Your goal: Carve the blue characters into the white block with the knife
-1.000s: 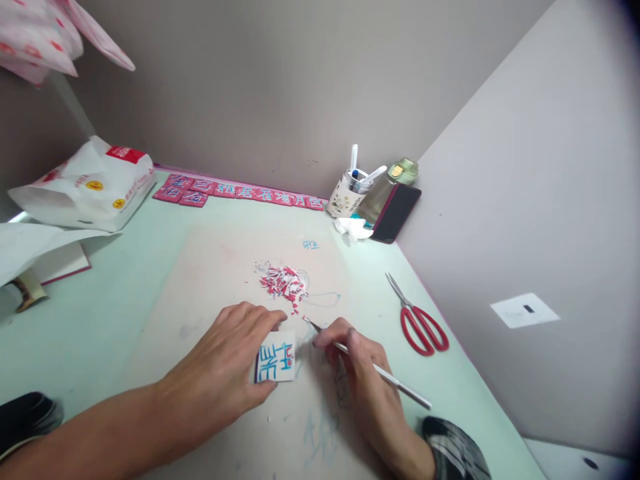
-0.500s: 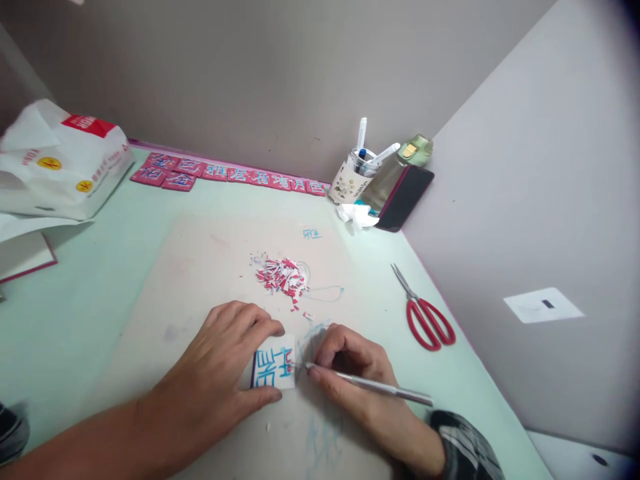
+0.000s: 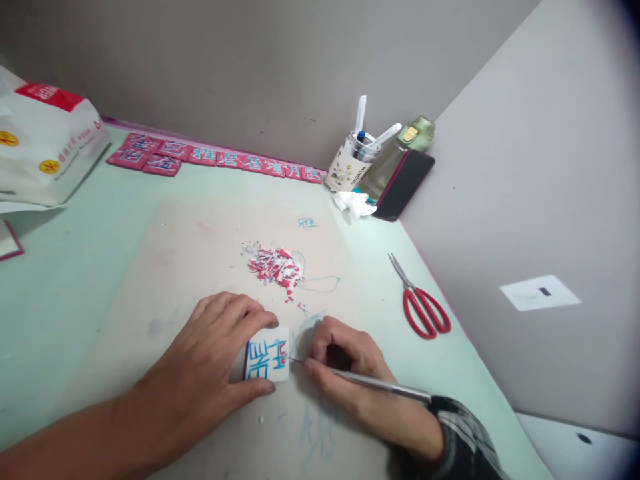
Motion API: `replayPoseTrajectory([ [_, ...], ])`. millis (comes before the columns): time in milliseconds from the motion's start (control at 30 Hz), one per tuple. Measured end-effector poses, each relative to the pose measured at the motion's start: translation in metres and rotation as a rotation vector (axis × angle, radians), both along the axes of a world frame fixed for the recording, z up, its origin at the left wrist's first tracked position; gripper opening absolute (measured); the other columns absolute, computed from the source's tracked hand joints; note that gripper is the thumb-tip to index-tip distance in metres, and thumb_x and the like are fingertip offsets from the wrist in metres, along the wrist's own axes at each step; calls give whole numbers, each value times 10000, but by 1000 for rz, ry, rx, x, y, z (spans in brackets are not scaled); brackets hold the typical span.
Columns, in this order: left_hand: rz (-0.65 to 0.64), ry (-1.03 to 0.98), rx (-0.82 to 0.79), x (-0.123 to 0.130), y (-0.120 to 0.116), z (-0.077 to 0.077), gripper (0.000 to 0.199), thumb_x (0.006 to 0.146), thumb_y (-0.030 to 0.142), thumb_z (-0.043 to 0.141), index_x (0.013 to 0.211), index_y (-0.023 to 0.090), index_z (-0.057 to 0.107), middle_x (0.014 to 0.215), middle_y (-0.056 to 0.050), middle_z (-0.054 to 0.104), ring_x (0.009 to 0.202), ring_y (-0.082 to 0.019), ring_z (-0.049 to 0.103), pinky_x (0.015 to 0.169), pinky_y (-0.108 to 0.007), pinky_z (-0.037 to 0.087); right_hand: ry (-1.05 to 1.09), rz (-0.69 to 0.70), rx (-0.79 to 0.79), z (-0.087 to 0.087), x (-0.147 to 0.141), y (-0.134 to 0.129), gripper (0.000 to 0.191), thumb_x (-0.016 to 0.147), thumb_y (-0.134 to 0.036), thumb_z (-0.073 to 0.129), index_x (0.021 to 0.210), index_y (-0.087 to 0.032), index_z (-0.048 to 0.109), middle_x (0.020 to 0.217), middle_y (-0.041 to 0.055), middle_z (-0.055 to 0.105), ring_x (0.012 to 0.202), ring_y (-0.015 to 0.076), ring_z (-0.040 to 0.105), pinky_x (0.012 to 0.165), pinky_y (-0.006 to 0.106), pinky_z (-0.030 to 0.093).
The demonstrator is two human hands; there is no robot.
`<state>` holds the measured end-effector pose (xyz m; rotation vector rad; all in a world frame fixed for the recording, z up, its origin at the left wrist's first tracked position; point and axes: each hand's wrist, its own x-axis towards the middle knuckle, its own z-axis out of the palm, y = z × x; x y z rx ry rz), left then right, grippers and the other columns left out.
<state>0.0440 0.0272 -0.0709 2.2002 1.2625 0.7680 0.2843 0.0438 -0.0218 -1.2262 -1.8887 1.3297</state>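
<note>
A small white square card (image 3: 267, 367) with blue strokes and some red patches lies on the grey-beige board. My left hand (image 3: 215, 357) is closed on its edges, thumb at the near side and index finger at the far side. In a pen-like grip, my right hand (image 3: 350, 370) holds a thin metal craft knife (image 3: 387, 385), its blade pointing left at the card's right edge, by the red patches. I cannot tell whether the blade touches the card. Beyond the hands is a pile of red and white paper scraps (image 3: 277, 265).
Red-handled scissors (image 3: 419, 303) lie at right. A pen cup (image 3: 345, 170), crumpled tissue (image 3: 355, 203), phone (image 3: 407, 187) and green bottle (image 3: 415, 137) stand behind. Pink character tiles (image 3: 230, 161) line the back edge. A tissue pack (image 3: 55, 153) is at far left.
The whole view has shifted, so things sit slightly further left and higher. Both hands keep their grips, and the knife tip stays by the card's right edge.
</note>
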Motion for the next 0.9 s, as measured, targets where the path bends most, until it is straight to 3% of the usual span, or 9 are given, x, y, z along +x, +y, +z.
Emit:
replayPoseTrajectory([
  [533,8,15,-3,-1,1,-2,515,796,309,848,1236,326,581,1163,-13,637,1100,-301,559,944,-446,411,-27,-57,68,-5,-3,-4,298,905,-218,616,657,-237,451,659,-32,503,625,144,430,599,296,349],
  [900,4,29,-6,-1,1,1,527,785,258,857,1225,320,574,1173,0,645,1114,-292,565,978,-448,392,-40,-64,69,-4,-5,-4,296,926,-232,598,672,-234,444,672,-31,506,622,135,426,601,291,346],
])
